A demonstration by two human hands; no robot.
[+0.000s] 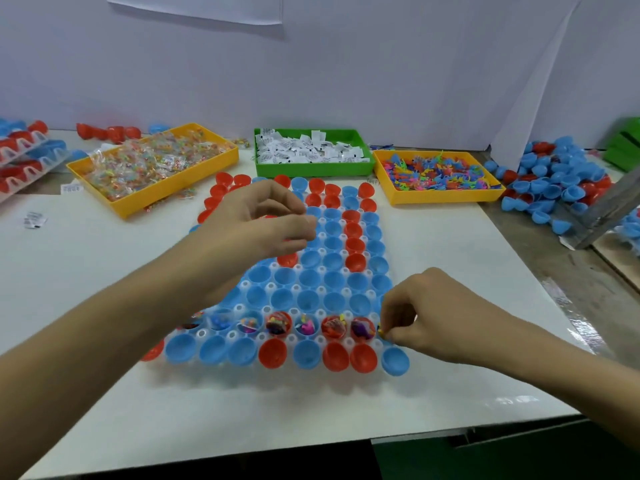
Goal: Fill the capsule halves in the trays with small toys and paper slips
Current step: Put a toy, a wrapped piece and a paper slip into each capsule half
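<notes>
Head-camera view down onto a white table with two bare forearms reaching in from the near edge. At centre, a clear tray filled with rows of open capsule halves, mostly blue with some red. Second row from the near edge already loaded with small colourful toys; nearest row and the rows beyond showing bare cups. Left hand raised over the far-left part of the tray, fingers curled toward the thumb as if pinching; whatever sits between the fingertips too small to make out. Right hand low at the right end of the filled row, thumb and fingertips pinching a tiny dark and yellow toy piece at the rim of the last cup. Along the far side of the tray, three bins: on the left a yellow bin of small clear packets with coloured bits, in the middle a green bin of folded white paper slips, on the right another yellow bin of bright plastic figures. Far right, a loose heap of spare capsule halves, blue and red. Far left, stacked trays holding more red and blue halves. A few stray paper slips on the table near the left bin. Pale wall panels behind.
</notes>
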